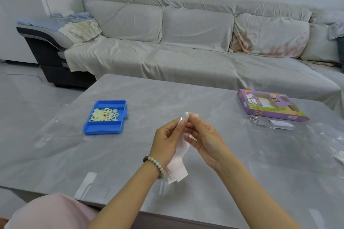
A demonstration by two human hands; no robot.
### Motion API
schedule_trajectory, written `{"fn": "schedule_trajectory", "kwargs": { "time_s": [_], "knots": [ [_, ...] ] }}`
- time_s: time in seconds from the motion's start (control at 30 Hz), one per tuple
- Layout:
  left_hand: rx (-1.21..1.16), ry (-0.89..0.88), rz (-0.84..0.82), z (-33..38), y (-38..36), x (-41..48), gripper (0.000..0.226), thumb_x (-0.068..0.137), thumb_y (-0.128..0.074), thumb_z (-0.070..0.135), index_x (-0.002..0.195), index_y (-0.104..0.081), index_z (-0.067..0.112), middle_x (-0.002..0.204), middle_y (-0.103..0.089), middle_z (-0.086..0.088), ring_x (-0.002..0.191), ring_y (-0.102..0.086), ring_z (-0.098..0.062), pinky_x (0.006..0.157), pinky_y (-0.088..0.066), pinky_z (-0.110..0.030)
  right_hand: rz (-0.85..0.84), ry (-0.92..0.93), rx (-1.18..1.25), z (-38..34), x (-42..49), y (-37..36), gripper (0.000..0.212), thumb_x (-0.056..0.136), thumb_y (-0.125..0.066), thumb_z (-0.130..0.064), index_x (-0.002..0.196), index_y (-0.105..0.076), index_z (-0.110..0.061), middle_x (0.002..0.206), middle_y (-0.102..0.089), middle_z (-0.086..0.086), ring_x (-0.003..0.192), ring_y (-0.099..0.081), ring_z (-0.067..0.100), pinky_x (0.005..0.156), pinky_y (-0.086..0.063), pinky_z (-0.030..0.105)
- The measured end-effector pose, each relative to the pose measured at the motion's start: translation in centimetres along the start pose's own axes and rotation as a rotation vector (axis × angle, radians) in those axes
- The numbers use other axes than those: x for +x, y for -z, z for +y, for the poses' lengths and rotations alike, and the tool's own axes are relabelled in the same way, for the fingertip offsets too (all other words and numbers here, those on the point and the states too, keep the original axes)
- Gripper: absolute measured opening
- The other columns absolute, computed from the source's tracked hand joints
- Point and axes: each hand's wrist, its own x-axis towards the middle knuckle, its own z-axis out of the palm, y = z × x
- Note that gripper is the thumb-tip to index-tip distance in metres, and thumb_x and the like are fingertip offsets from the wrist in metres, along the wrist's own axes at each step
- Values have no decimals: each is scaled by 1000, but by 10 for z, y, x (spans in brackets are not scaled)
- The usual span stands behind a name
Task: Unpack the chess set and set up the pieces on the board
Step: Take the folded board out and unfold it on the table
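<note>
Folded pink paper sheet (179,165) hangs above the grey table (130,156), its top in a clear sleeve (190,114). The left hand (165,145) and right hand (206,138) are close together, both pinching it at the top. Bare tabletop lies on either side. Well to the left, near the table's edge, a blue tray (102,130) holds the round chess pieces (104,114). A purple box (270,108) sits far right, with crumpled clear wrap (335,147) near that edge.

Sheet (178,163) between left hand (167,142), right hand (203,140)
</note>
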Motion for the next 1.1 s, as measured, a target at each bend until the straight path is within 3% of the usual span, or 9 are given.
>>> {"fn": "schedule_trajectory", "kwargs": {
  "time_s": [0.17,0.3,0.43,0.6,0.73,0.8,0.87,0.97,1.1],
  "knots": [
    [-5,6,9,2,-1,-1,23,93,-49,28,93,-72,23,89,-73,4,86,-65,-2,73,-45,-8,30,22,27,2,-1,-4,15,86,-62,-26,87,-72,-15,71,-66,-4,69,-62,7,66,-51,19],
    [28,6,23,1,-2,-1,29,88,-49,42,88,-71,22,81,-70,7,75,-62,0,67,-45,-9,51,42,35,4,-1,-5,18,89,-59,-23,85,-73,-12,76,-67,1,71,-61,9,74,-54,23],
    [97,34,81,-6,7,9,31,95,-45,33,84,-70,18,73,-67,7,69,-59,-6,66,-48,-19,55,60,84,4,0,-2,18,91,-56,-20,86,-70,-11,76,-67,1,71,-61,10,71,-52,20],
    [115,116,217,-14,30,24,32,97,-37,37,93,-63,20,88,-72,6,83,-68,-11,75,-54,-23,179,138,90,-2,2,21,20,96,-47,-13,93,-67,-10,88,-73,-1,85,-67,12,77,-54,28],
    [129,146,-69,-17,21,19,54,72,-43,77,104,-58,36,104,-66,11,93,-63,-5,78,-50,-20,127,69,39,8,1,26,20,97,-47,-14,104,-62,-3,94,-71,6,86,-69,15,72,-56,24],
    [175,117,-157,-18,7,11,43,72,-51,70,97,-59,36,93,-66,13,85,-63,-2,72,-49,-16,74,36,53,14,1,21,23,97,-47,-15,109,-61,-2,98,-70,8,89,-68,15,72,-56,23],
    [255,95,-78,-20,0,10,28,85,-52,55,90,-60,29,78,-63,11,68,-58,-2,60,-43,-12,46,32,76,16,2,17,25,97,-47,-16,112,-61,-2,100,-70,9,90,-67,15,73,-55,24],
    [283,94,125,-24,10,16,41,94,-43,42,71,-54,10,62,-47,-2,56,-42,-9,55,-37,-20,87,47,79,12,5,19,25,97,-45,-16,112,-60,-3,95,-67,8,83,-65,16,74,-56,26],
    [377,63,233,-24,35,25,46,95,-45,34,55,-29,17,50,-24,5,39,-23,-2,40,-20,-12,238,45,13,4,11,40,23,96,-47,-19,106,-63,-6,89,-68,4,75,-63,13,67,-52,26]
  ]
}}
